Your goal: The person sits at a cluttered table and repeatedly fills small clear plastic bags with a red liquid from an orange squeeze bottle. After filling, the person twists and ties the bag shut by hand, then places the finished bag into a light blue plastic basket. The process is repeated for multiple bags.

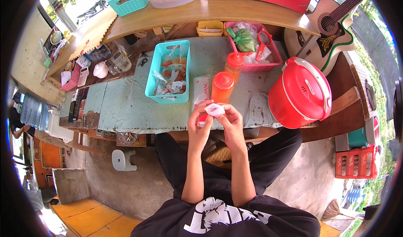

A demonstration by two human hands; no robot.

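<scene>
In my left hand and right hand, fingers pinch a small plastic bag — or so its crumpled shape suggests. Orange bottles stand just beyond my fingers — leftward, bare tabletop reaches the near edge.

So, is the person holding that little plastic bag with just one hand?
No, the left hand and the right hand both hold the little plastic bag between them.

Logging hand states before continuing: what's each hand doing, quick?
Left hand: closed, pinching the left side of the small plastic bag.
Right hand: closed, pinching its right side.
</scene>
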